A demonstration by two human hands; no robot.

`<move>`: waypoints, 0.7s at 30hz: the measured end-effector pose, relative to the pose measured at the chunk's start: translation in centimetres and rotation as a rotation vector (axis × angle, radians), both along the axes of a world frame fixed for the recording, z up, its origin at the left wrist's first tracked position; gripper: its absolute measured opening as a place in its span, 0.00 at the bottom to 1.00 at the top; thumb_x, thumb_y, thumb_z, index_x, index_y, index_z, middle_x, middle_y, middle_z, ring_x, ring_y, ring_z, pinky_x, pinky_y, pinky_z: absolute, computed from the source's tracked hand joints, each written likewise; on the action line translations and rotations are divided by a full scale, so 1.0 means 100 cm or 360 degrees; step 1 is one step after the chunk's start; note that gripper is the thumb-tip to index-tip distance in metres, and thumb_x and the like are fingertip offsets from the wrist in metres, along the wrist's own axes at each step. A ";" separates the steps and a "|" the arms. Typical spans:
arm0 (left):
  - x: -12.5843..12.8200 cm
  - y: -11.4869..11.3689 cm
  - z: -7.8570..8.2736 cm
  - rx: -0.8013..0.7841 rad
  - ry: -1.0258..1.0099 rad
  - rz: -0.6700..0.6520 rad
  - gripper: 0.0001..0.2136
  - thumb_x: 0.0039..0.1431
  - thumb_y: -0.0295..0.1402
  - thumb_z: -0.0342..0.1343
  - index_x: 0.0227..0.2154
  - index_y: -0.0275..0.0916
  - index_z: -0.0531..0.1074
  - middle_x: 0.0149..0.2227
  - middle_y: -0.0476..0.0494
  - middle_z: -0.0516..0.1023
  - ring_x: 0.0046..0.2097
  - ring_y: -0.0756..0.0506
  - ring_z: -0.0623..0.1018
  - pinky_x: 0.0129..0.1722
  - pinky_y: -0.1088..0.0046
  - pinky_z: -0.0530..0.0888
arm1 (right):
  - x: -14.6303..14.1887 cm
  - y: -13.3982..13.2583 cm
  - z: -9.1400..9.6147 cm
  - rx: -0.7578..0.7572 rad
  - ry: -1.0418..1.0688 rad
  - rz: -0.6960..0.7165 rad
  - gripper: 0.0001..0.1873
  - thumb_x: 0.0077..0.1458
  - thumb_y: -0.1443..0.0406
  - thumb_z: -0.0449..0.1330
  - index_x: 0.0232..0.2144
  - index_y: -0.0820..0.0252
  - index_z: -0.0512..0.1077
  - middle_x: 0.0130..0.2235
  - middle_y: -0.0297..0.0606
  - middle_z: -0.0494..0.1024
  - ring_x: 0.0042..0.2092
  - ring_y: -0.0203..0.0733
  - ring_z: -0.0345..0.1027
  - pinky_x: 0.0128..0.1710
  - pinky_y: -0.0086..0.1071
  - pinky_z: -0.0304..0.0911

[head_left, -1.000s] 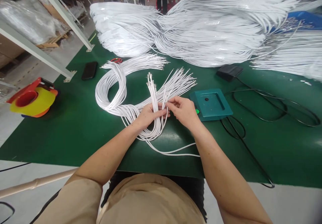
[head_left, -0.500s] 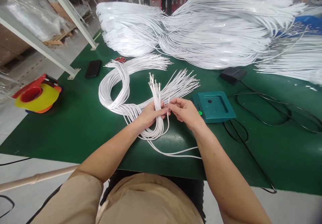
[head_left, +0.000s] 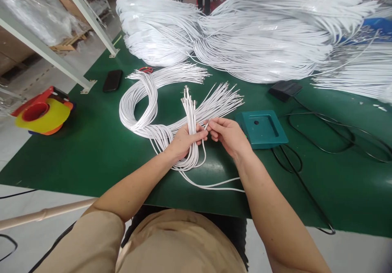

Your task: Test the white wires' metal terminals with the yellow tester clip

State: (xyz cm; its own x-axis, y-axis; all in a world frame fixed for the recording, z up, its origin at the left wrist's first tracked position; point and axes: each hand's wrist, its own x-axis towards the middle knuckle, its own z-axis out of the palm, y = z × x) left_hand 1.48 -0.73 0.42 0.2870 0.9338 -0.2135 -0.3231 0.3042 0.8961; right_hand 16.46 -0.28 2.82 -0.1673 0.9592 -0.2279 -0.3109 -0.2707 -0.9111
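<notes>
My left hand (head_left: 187,140) is wrapped round a bunch of white cables (head_left: 191,121), whose stripped or metal-tipped ends point up and away from me. The lower part of the bunch bends in a loop on the table. At the left hand's fingertips, my right hand (head_left: 225,134) pinches a single white cable (head_left: 204,148) near its end, thumb against finger. Behind both hands, a longer bundle of white cables (head_left: 219,103) fans out to the right, and its other part curls into a coil (head_left: 127,105) on the left.
Large heaps of white cable (head_left: 260,44) fill the table's far side. To the right sit a teal device (head_left: 261,130), a black box (head_left: 284,90) and black cords (head_left: 324,142). On the left are a phone-like black object (head_left: 112,81), a tape dispenser (head_left: 43,111) and a metal post (head_left: 88,15).
My right hand has shifted slightly at the single cable, and its end now leans to the right between the fingers instead of standing upright. The left hand keeps its hold.
</notes>
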 end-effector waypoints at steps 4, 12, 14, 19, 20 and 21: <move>-0.001 -0.001 0.002 0.0059 0.0057 0.0046 0.19 0.42 0.33 0.70 0.26 0.36 0.62 0.25 0.52 0.74 0.29 0.52 0.78 0.26 0.80 0.67 | -0.002 0.000 0.001 -0.0185 0.0285 0.0121 0.10 0.44 0.65 0.66 0.19 0.63 0.69 0.18 0.25 0.60 0.19 0.24 0.43 0.18 0.26 0.44; 0.000 -0.004 0.010 0.0171 0.0164 -0.0159 0.21 0.44 0.38 0.68 0.26 0.37 0.58 0.28 0.45 0.80 0.28 0.49 0.79 0.25 0.77 0.69 | 0.000 -0.002 0.005 0.0038 -0.0016 -0.0050 0.11 0.47 0.59 0.65 0.28 0.62 0.77 0.19 0.27 0.61 0.21 0.28 0.50 0.20 0.27 0.49; -0.001 -0.004 0.009 0.0180 0.0168 -0.0164 0.21 0.45 0.38 0.68 0.27 0.37 0.58 0.28 0.45 0.80 0.28 0.48 0.80 0.26 0.77 0.70 | 0.002 -0.002 0.004 0.0066 -0.0108 -0.0047 0.12 0.44 0.58 0.68 0.24 0.63 0.75 0.18 0.28 0.64 0.21 0.29 0.53 0.21 0.27 0.51; -0.005 -0.003 0.006 0.0220 0.0188 -0.0107 0.19 0.48 0.37 0.66 0.28 0.37 0.58 0.29 0.47 0.79 0.31 0.49 0.80 0.28 0.77 0.70 | 0.008 -0.002 0.005 0.0049 -0.0162 -0.0035 0.14 0.40 0.58 0.70 0.28 0.63 0.78 0.23 0.32 0.72 0.23 0.29 0.57 0.24 0.28 0.57; -0.006 -0.003 0.006 0.0222 0.0200 -0.0094 0.19 0.48 0.37 0.66 0.28 0.37 0.59 0.29 0.47 0.79 0.31 0.49 0.80 0.28 0.77 0.71 | 0.009 -0.002 0.005 0.0032 -0.0148 -0.0028 0.15 0.40 0.59 0.71 0.29 0.63 0.79 0.24 0.32 0.73 0.23 0.29 0.57 0.24 0.28 0.58; -0.006 -0.003 0.006 0.0223 0.0212 -0.0082 0.19 0.47 0.36 0.67 0.28 0.37 0.59 0.29 0.47 0.79 0.31 0.49 0.80 0.29 0.76 0.71 | 0.009 -0.002 0.006 0.0015 -0.0137 -0.0022 0.15 0.39 0.60 0.71 0.30 0.63 0.79 0.25 0.33 0.73 0.24 0.29 0.58 0.25 0.28 0.58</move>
